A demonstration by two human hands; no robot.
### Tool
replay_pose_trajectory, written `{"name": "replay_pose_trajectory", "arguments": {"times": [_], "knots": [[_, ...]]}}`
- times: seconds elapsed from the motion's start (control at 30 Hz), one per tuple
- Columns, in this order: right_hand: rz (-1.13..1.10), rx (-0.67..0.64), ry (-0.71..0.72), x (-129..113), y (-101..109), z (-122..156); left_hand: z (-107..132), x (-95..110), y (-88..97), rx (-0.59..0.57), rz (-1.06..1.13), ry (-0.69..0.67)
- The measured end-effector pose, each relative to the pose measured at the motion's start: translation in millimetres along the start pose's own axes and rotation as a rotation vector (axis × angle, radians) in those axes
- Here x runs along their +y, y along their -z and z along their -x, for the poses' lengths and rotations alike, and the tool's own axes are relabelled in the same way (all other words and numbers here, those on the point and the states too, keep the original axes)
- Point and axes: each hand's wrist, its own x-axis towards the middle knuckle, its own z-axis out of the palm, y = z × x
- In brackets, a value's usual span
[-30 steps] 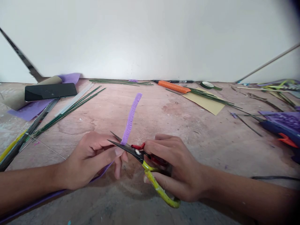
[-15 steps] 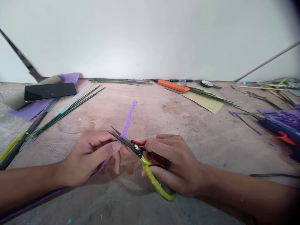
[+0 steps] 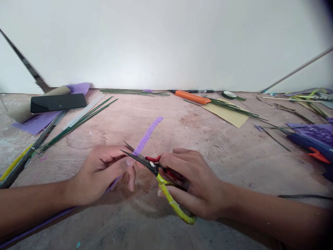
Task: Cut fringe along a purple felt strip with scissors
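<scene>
Between thumb and fingers, my left hand (image 3: 104,175) pinches a narrow strip of purple crepe paper (image 3: 148,136). Its free end sticks up past the fingertips and leans right; the rest trails under my left wrist toward the lower left. My right hand (image 3: 194,184) is wrapped round a pair of scissors (image 3: 152,165) with black blades and red and yellow handles. The blades point left and stand slightly apart, with the strip between them just above my left thumb. Part of the handles is hidden by my right fingers.
At left lie a black phone (image 3: 58,103), a cardboard roll and green wires (image 3: 80,121). Along the back are an orange cutter (image 3: 191,97), a roll of green tape (image 3: 229,95) and a yellow card (image 3: 231,116). A blue glue gun (image 3: 307,144) lies at right.
The free end of the purple strip has tipped over to the right and lower. Both hands stay almost where they were, with the scissor blades still around the strip.
</scene>
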Motion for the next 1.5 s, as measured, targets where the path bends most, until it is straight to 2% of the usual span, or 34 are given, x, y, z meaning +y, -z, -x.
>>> {"name": "replay_pose_trajectory", "arguments": {"times": [0.43,0.73,1.03,1.17,1.5], "knots": [[-0.004,0.005,0.017,1.0,0.3,1.7,-1.1,-1.4,0.9,-0.013,-0.018,0.024],[-0.022,-0.021,0.016,1.1,1.1,0.9,-1.5,2.0,-0.1,-0.042,-0.091,-0.060],[-0.013,0.023,0.038,1.5,-1.0,2.0,0.7,-4.5,2.9,-0.059,0.025,0.019],[-0.017,0.054,0.017,1.7,-2.2,0.3,1.1,-3.6,2.7,-0.043,0.025,0.011],[-0.012,0.024,-0.004,1.2,-0.4,-0.9,-0.4,-1.1,0.9,-0.028,-0.008,0.017]]}}
